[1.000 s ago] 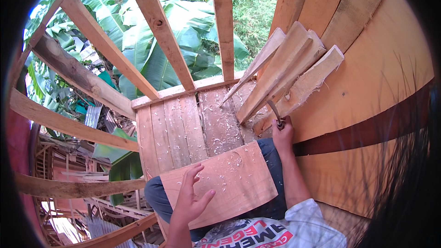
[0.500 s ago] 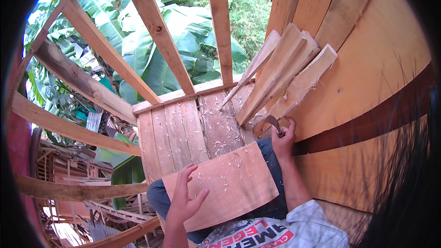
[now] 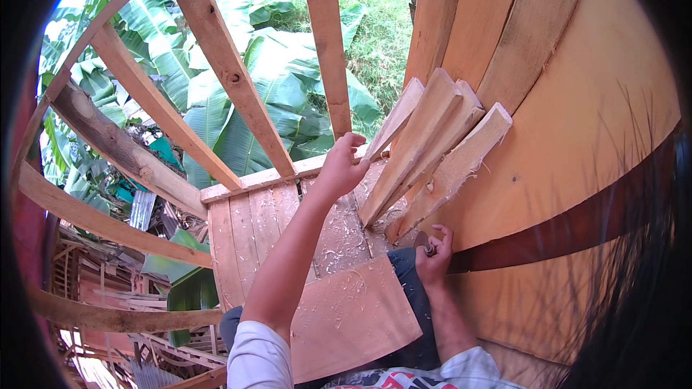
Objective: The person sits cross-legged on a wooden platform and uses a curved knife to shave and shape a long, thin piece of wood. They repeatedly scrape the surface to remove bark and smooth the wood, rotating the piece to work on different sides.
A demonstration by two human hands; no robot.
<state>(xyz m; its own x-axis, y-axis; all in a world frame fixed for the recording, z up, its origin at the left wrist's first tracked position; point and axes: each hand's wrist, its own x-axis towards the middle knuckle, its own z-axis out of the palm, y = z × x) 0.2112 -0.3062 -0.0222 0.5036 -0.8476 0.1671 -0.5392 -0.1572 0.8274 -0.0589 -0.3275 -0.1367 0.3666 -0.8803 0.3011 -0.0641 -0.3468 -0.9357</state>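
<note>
My left hand (image 3: 344, 166) is stretched forward at the narrow wooden stake (image 3: 395, 119). Its thumb and fingers are apart beside the stake, and hand and wrist cover the stake's lower end. In my right hand (image 3: 435, 263), low beside my right knee, is a small knife with a curved blade (image 3: 421, 240). More rough-cut wooden pieces (image 3: 422, 148) lean upright next to the stake; the rightmost one (image 3: 461, 166) has frayed edges. A flat wooden board (image 3: 353, 324) lies across my lap with a few shavings on it.
Plank flooring (image 3: 335, 238) strewn with shavings lies ahead. Wooden slats (image 3: 231, 75) form an open railing at the front and left, with banana leaves (image 3: 252, 108) beyond. A wooden panel wall (image 3: 569, 122) stands close on the right.
My left hand has moved from above the board forward to the narrow stake. My right hand has lowered slightly, still holding the knife. The view has shifted a little.
</note>
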